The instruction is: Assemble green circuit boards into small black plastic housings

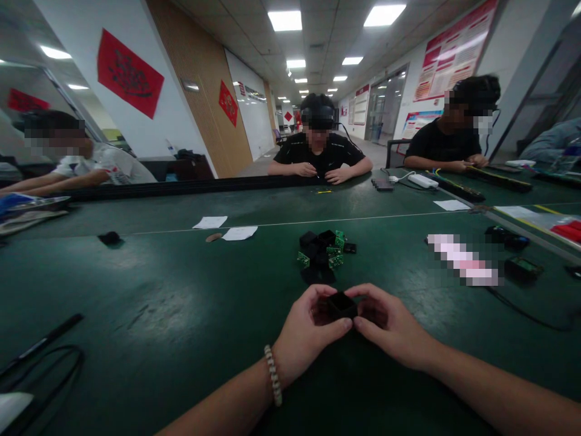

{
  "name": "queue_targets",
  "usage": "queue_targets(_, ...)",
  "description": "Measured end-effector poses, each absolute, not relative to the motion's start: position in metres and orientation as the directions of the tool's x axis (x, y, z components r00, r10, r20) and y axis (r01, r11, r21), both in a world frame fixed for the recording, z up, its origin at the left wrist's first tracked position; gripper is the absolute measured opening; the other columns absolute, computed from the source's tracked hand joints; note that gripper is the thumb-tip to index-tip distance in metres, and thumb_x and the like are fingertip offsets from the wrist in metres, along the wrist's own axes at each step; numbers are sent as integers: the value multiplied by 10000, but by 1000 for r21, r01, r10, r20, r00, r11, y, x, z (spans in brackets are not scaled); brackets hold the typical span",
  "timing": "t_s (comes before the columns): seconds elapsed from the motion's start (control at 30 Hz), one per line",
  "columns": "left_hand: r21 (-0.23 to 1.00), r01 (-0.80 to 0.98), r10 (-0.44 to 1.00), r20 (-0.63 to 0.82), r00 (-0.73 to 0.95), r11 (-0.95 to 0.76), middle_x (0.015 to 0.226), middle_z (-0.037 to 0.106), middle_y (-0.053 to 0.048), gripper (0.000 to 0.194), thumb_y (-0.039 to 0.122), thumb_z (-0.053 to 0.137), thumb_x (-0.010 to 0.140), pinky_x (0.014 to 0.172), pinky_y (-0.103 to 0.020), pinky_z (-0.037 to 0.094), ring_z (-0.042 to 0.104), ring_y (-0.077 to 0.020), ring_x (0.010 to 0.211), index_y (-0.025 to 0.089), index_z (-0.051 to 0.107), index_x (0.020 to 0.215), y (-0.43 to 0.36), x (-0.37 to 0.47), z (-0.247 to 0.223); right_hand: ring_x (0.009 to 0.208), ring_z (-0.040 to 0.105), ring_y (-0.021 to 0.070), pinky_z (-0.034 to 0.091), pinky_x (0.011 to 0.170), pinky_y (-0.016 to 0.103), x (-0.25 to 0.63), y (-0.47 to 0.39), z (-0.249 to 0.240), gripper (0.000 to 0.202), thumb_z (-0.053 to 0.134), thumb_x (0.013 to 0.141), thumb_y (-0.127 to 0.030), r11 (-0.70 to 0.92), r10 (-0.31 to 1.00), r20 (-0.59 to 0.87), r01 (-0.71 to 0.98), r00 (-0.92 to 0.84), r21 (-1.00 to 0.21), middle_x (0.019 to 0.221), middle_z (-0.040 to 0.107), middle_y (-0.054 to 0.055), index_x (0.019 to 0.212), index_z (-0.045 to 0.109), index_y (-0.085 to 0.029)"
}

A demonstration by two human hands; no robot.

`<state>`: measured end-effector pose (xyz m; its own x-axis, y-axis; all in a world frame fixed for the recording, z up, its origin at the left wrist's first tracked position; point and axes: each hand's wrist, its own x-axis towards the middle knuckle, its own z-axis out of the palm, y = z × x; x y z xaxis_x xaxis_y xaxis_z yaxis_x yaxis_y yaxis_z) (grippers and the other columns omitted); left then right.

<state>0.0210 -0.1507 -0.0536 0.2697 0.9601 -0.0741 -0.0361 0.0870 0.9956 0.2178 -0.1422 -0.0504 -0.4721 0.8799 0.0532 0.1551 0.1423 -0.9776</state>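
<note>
Between my two hands is a small black square box (343, 305), its open top facing up. My left hand (313, 321) grips its left side with thumb and fingers, and a beaded bracelet (273, 375) circles that wrist. On the box's other side, my right hand (390, 324) pinches it with the thumb in front and fingers behind. Just beyond my hands lies a pile of black box parts (318, 251), mixed with several small green circuit boards (336, 257). What is inside the held box is too dark to make out.
White papers (240, 233) lie on the green table (181, 303). At left are a black pen (54, 333) and a looped cable (68, 369). A blurred pinkish bar (463, 260) with a cable sits at right. Three people work across the table, one directly opposite (320, 145).
</note>
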Motion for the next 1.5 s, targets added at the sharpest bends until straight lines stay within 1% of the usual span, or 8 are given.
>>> queue_targets(0.17, 997, -10, 960, -72, 270, 77, 1075, 662, -69, 452, 194, 802, 719, 913, -400, 514, 636, -219, 1001, 191, 558, 1100, -151, 20, -53, 766, 608, 170, 506, 696, 325, 218, -143, -48, 337, 623, 829, -199, 145, 881, 56, 155, -469, -977, 864, 617, 28, 1160, 559, -183)
queue_targets(0.4, 994, -38, 965, -93, 247, 106, 1053, 663, -69, 467, 168, 802, 690, 902, -397, 513, 632, -218, 984, 181, 553, 1085, -152, 23, -49, 777, 621, 168, 520, 714, 328, 218, -142, -50, 345, 620, 831, -168, 150, 874, 64, 143, -482, -978, 889, 626, 28, 1169, 554, -187)
queue_targets(0.67, 995, -17, 966, -92, 243, 99, 1060, 665, -70, 467, 171, 804, 697, 901, -391, 517, 635, -220, 993, 182, 555, 1091, -152, 22, -50, 807, 626, 168, 521, 736, 329, 220, -141, -56, 349, 640, 838, -162, 174, 874, 88, 139, -477, -975, 908, 640, 23, 1175, 561, -207)
queue_targets(1.07, 997, -5, 965, -68, 252, 72, 1083, 666, -76, 446, 177, 794, 718, 907, -393, 517, 642, -219, 1002, 188, 560, 1097, -150, 21, -52, 772, 629, 175, 522, 716, 337, 217, -142, -53, 356, 653, 813, -194, 149, 890, 62, 159, -452, -976, 869, 645, 28, 1158, 563, -189)
queue_targets(1.27, 996, 24, 966, -93, 242, 90, 1063, 673, -75, 457, 212, 811, 707, 905, -403, 517, 640, -230, 1002, 187, 571, 1095, -151, 20, -50, 759, 629, 164, 526, 705, 321, 218, -141, -51, 346, 667, 808, -196, 139, 884, 50, 160, -466, -977, 866, 651, 22, 1141, 576, -185)
queue_targets(1.5, 992, 45, 970, -123, 212, 116, 984, 678, -59, 450, 214, 823, 679, 850, -384, 524, 637, -210, 923, 181, 593, 1065, -153, 21, -45, 734, 637, 159, 533, 679, 311, 218, -142, -48, 363, 691, 781, -194, 106, 889, 19, 165, -458, -981, 827, 654, 6, 1128, 587, -188)
